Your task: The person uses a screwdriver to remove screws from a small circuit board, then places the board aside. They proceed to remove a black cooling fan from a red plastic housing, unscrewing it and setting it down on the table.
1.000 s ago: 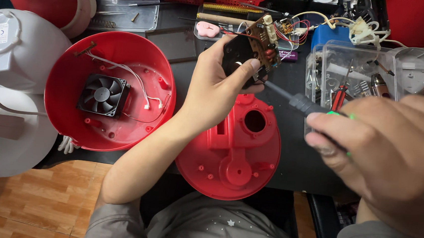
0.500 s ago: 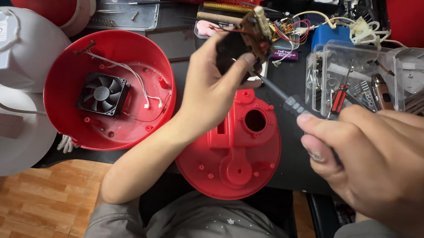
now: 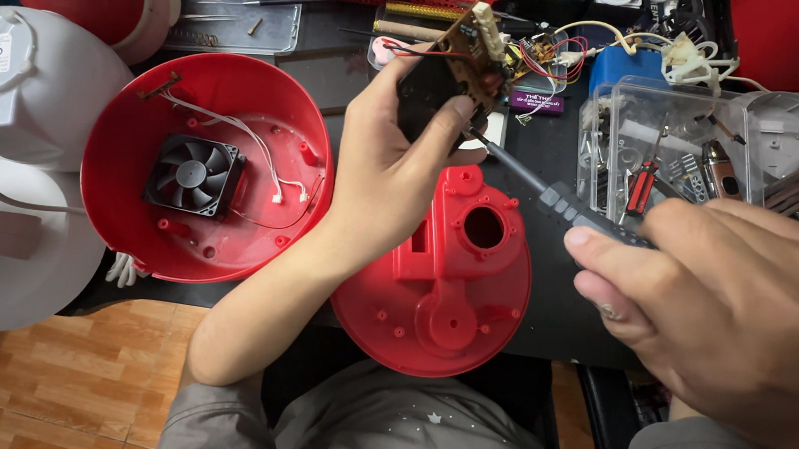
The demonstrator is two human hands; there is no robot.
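- Currently, the left hand (image 3: 389,172) is raised above the dark worktop (image 3: 554,160), forearm running up from the lower left, palm turned toward the camera.
- Its fingers are curled closed around a black component with a brown circuit board (image 3: 468,46) on top; the thumb presses against the right side of that assembly.
- Red and black wires lead from the board toward the cluttered back of the worktop.
- The right hand (image 3: 731,313) fills the lower right of the view, knuckles up, fingers clenched around the handle of a dark screwdriver (image 3: 551,198).
- The screwdriver shaft slants up and to the left; its tip sits at the lower edge of the held assembly, just beside the left thumb.
- Directly below the left hand, a red plastic base plate (image 3: 436,302) with a round opening lies flat at the front edge of the worktop.
- To its left, a red bowl-shaped housing (image 3: 124,140) lies open side up, with a small black cooling fan (image 3: 192,177) and thin white wires inside.
- A white rounded housing (image 3: 34,86) lies at the far left.
- A clear plastic organiser box (image 3: 668,131) with small tools stands behind the right hand.
- Wood-pattern floor tiles (image 3: 61,379) show at the lower left.
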